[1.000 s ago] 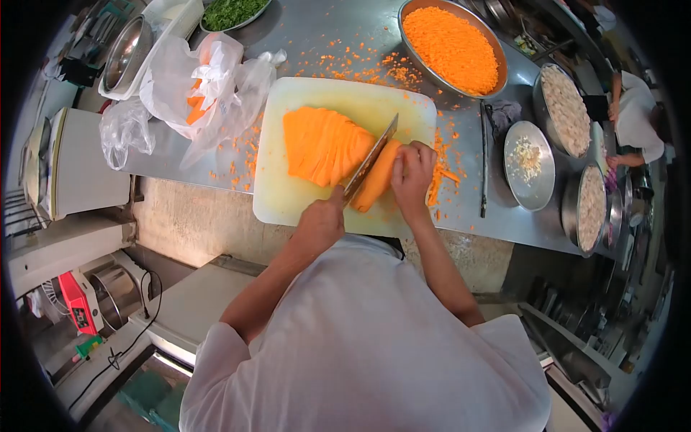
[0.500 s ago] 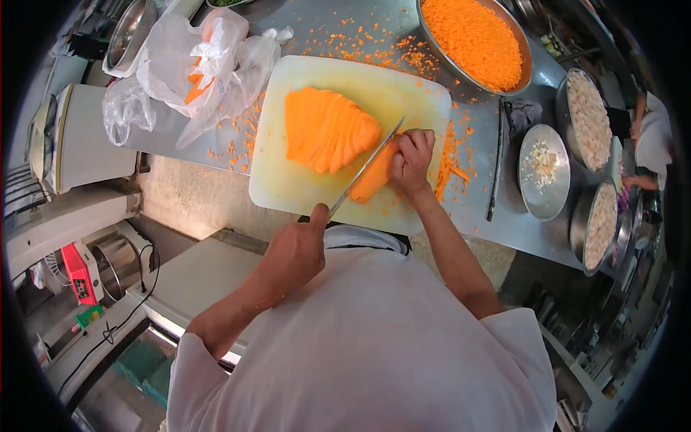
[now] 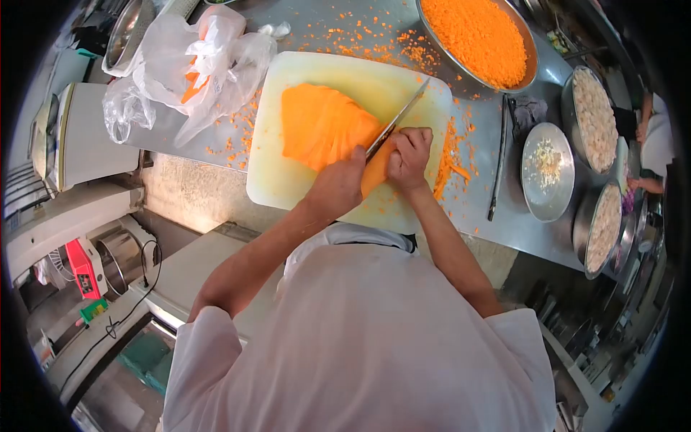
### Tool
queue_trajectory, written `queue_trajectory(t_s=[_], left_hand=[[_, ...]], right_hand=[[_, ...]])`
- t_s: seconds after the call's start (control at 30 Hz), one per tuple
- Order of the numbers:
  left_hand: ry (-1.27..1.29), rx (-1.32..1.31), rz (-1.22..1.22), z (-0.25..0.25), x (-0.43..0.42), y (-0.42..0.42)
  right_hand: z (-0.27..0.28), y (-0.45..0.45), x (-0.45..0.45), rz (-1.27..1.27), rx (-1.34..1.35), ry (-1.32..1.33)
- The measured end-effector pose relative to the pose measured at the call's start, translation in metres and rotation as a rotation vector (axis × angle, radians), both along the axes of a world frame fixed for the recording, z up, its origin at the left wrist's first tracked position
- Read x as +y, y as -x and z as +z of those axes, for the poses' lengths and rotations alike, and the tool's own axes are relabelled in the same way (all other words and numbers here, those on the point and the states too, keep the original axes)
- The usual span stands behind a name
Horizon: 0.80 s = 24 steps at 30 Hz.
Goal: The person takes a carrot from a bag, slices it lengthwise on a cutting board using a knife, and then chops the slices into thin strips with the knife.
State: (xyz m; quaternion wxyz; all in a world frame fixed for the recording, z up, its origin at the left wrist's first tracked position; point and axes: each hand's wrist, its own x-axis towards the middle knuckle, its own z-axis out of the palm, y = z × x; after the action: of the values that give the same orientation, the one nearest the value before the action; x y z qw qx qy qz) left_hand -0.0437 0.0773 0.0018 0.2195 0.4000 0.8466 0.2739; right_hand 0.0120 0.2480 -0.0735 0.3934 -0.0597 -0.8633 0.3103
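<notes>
On the grey metal table (image 3: 533,236), slicing seems in hand. A rectangular white cutting board (image 3: 277,193) bears a fan of thin orange slices (image 3: 320,129) beside a thick orange vegetable piece (image 3: 374,174). The right hand (image 3: 409,160) grasps that piece; the left hand (image 3: 340,183) clenches a long-bladed metal knife (image 3: 400,117). The next cut likely calls for knuckles clear of the edge. A wide round steel bowl (image 3: 532,57) holds minced orange bits (image 3: 481,43); a shallow silver dish (image 3: 551,207), pale crumbs (image 3: 545,164).

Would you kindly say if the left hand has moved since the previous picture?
Yes: the left hand moved forward and rightward, farther over the cutting board.
</notes>
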Motion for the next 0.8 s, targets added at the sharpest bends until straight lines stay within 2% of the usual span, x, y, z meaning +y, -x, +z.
queue_trajectory(t_s=[0.07, 0.17, 0.23, 0.3, 0.47, 0.57, 0.63, 0.77, 0.8], left_hand=[[0.069, -0.066, -0.016, 0.016, -0.007, -0.001], [0.011, -0.063, -0.034, 0.05, -0.045, -0.014], [0.241, -0.215, 0.015, 0.085, -0.057, -0.022], [0.296, -0.253, 0.013, 0.098, -0.065, -0.025], [0.406, -0.306, 0.043, 0.085, -0.048, -0.023], [0.292, -0.197, -0.01, 0.02, -0.02, -0.016], [0.064, -0.114, 0.007, -0.002, -0.005, -0.007], [0.081, -0.126, -0.035, 0.043, -0.027, -0.011], [0.171, -0.188, -0.008, 0.062, -0.036, -0.015]], right_hand=[[-0.001, -0.002, 0.0, 0.002, 0.006, -0.005], [0.0, 0.0, 0.0, -0.009, 0.009, -0.009], [0.002, -0.001, -0.001, -0.007, -0.005, 0.0], [0.002, -0.001, 0.0, 0.002, 0.023, 0.0], [0.004, -0.001, -0.001, 0.001, 0.01, 0.0], [0.002, -0.002, 0.002, 0.0, 0.018, -0.02], [0.002, -0.003, 0.0, 0.015, 0.028, -0.027], [-0.001, -0.003, 0.001, -0.01, 0.031, 0.008], [0.0, -0.003, 0.0, -0.011, 0.024, 0.016]])
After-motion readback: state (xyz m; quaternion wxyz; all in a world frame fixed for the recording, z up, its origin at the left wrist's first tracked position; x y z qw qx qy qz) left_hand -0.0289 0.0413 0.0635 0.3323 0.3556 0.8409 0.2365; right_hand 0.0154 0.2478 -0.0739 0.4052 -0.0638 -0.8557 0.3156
